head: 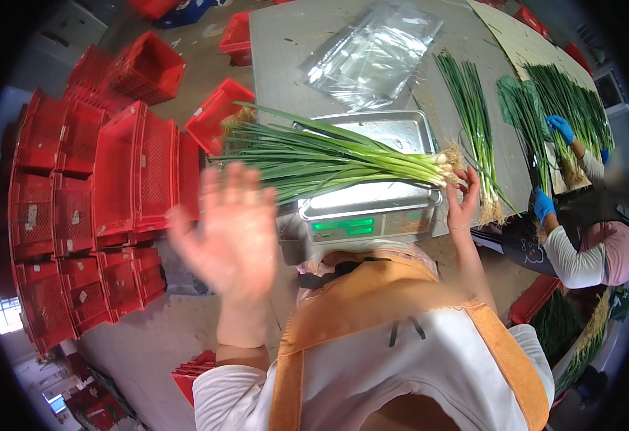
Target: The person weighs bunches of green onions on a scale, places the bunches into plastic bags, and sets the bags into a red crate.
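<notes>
A bunch of green onions point(347, 161) lies crosswise over the steel pan point(368, 198) of a digital scale point(344, 226), its leaves overhanging the left side and the white root ends point(446, 166) at the right. My right hand point(462, 199) is at the roots, thumb and fingers spread, fingertips against or very close to them; it does not grip the bunch. My left hand point(233, 231) is raised, blurred, with its palm up and fingers apart, holding nothing. It appears in front of the leaf ends. The scale's green display is lit.
Clear plastic bags point(374, 54) lie on the grey table point(282, 59) beyond the scale. Another green onion bunch point(476, 134) lies to the right. Farther right, a co-worker's blue gloves point(545, 204) handle onions. Stacked red crates point(115, 178) stand left; a red crate point(215, 118) adjoins the table.
</notes>
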Motion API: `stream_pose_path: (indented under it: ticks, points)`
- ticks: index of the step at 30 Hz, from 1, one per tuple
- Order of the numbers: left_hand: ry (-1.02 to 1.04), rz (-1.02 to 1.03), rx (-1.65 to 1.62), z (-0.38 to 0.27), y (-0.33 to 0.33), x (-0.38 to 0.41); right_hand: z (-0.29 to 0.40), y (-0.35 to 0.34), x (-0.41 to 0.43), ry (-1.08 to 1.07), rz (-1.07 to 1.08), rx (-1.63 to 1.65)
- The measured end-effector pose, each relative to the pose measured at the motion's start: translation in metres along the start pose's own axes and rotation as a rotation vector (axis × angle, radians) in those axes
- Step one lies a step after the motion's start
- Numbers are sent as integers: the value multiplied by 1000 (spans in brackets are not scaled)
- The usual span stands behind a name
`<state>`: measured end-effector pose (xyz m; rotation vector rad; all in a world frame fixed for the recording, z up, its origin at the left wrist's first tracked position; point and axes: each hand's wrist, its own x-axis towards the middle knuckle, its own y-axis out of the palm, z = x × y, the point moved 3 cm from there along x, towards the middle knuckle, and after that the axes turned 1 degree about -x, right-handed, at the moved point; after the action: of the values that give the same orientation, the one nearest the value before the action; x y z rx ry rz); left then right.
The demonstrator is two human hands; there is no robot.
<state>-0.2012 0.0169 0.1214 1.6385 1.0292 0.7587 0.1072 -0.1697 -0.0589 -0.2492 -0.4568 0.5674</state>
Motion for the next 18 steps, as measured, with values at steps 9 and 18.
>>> stream_pose_path:
  ticks: [9, 18]
  points:
    - [30, -108, 259, 40, -34, 1, 12, 6, 4, -55, 39, -16]
    - [-18, -96, 348, 47, -11, -4, 19, 6, 3, -60, 51, 13]
